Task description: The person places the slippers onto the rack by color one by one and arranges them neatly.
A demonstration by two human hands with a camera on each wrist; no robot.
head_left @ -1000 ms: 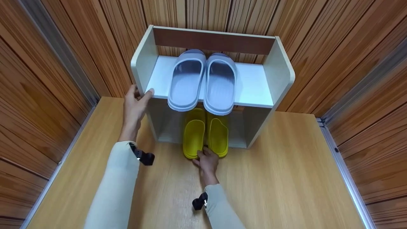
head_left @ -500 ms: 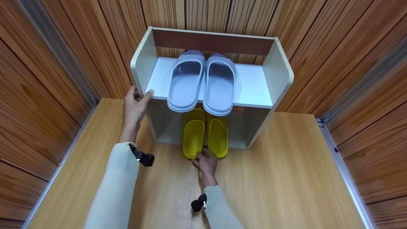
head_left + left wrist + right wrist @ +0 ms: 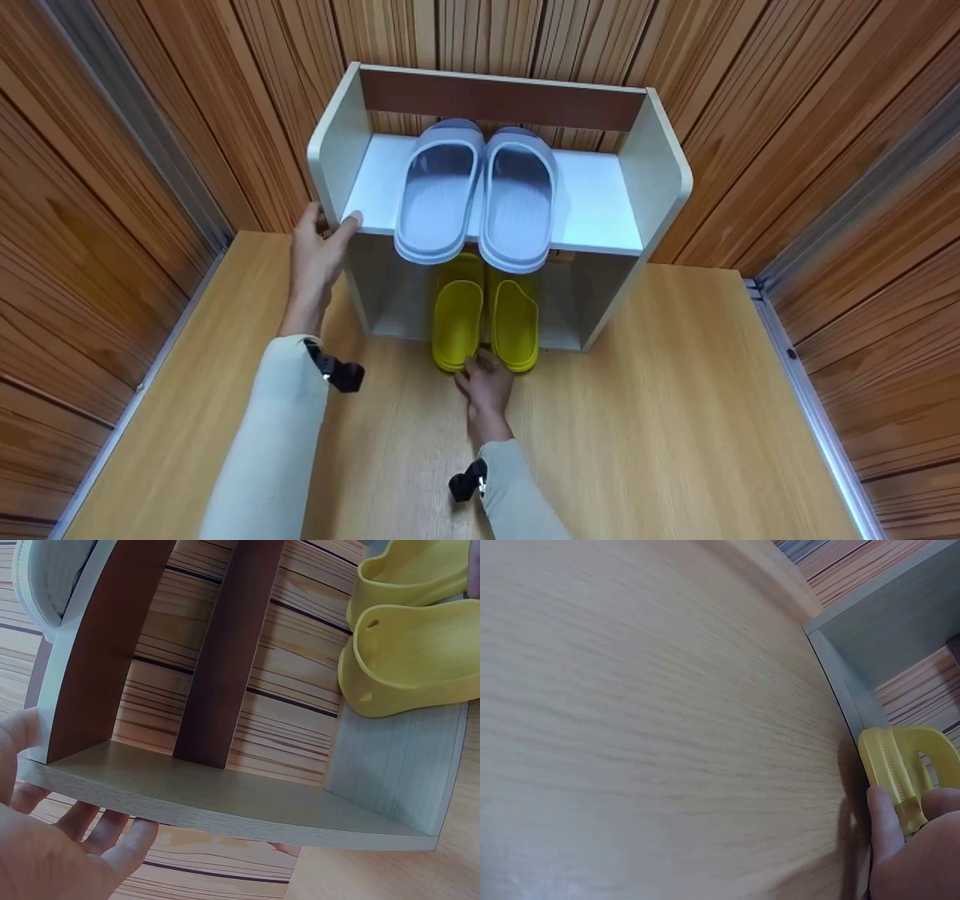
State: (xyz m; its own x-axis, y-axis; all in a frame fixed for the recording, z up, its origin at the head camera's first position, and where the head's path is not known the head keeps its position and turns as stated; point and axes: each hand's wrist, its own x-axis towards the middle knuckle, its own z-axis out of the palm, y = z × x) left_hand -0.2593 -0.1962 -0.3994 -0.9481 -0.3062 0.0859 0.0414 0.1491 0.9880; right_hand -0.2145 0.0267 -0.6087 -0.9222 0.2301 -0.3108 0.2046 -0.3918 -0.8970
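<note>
A small two-tier shoe rack [image 3: 657, 161] stands against the back wall. My left hand [image 3: 313, 255] grips its left side panel, thumb at the front edge of the upper shelf and fingers behind the panel. On the lower shelf lies a pair of yellow slippers [image 3: 456, 326], side by side, toes inward, heels jutting past the front. My right hand [image 3: 489, 386] pinches their heels where the two meet; in the right wrist view the thumb lies against a yellow heel [image 3: 889, 765]. Just which fingers touch each slipper is partly hidden.
A pair of pale grey-blue slippers [image 3: 436, 199] sits on the upper shelf, heels overhanging its edge above the yellow pair. Wood-panelled walls [image 3: 862, 150] close in the back and both sides. The floor [image 3: 675, 420] is light wood-grain board.
The yellow slippers have slid very slightly deeper into the lower shelf, my right hand staying at their heels. My left hand keeps its grip on the rack.
</note>
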